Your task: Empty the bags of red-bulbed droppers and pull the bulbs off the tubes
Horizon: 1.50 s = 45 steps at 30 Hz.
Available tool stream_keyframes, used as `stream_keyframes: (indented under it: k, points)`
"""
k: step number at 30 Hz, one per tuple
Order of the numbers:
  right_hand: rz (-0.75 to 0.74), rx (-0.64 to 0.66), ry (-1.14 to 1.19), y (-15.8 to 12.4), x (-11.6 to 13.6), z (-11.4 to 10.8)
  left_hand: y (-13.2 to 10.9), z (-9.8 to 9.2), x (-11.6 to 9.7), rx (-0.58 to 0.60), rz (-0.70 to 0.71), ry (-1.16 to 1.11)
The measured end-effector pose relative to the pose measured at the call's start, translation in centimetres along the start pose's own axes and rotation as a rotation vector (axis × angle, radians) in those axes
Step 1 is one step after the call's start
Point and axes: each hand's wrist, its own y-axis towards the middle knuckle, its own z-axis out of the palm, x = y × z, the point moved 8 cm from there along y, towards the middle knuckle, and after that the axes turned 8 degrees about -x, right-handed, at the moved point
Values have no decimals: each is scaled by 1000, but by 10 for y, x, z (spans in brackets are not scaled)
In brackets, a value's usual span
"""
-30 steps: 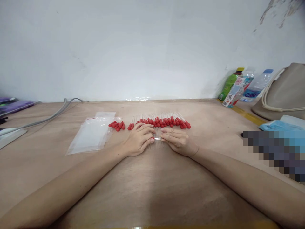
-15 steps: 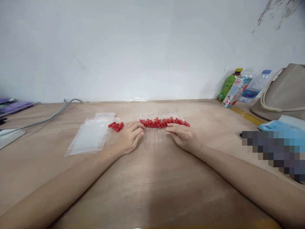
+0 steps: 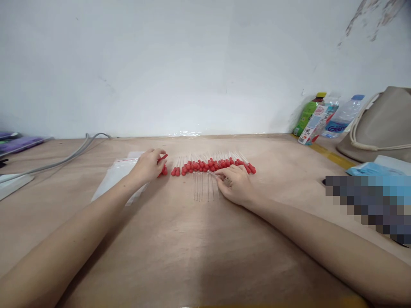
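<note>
My left hand (image 3: 148,166) pinches a red rubber bulb (image 3: 162,158) between thumb and fingers. Just below its fingertips lie a few loose red bulbs (image 3: 164,171), partly covered by the hand. In my right hand (image 3: 238,184) a thin clear dropper tube (image 3: 212,173) is gripped, its end pointing left. Beyond that hand runs a row of droppers (image 3: 210,164), red bulbs toward me and clear stems toward the wall. Several bare tubes (image 3: 201,188) lie side by side in front of the row, left of my right hand.
Clear zip bags (image 3: 109,182) lie under and beside my left forearm. A grey cable (image 3: 77,150) crosses the left side. At the back right stand a green bottle (image 3: 306,114), a carton (image 3: 316,124), a water bottle (image 3: 345,115) and a beige bag (image 3: 379,122).
My left hand has moved left from the row's end to the loose bulbs and taken one. My right hand has shifted slightly left, with the tube tilted in its fingers.
</note>
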Motion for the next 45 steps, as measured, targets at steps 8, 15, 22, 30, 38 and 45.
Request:
stream_keyframes:
  k: [8,15,22,30,38,45]
  points:
    - [-28,-20,-54,-2,0,3,-7,16,-5,117,53,54]
    - [-116,29,-92,-6,5,12,-14,10,-23,-44,130,133]
    - [-178,161,-84,-8,17,14,-21,17,-25,38,89,138]
    - [-174,266,-46,-7,22,15,-21,17,-24,35,126,147]
    - [-58,68,13,-3,11,3,-16,-5,-19,-203,7,17]
    - [15,-167,11,-2,-8,-12,-26,-34,-43,-491,52,-298]
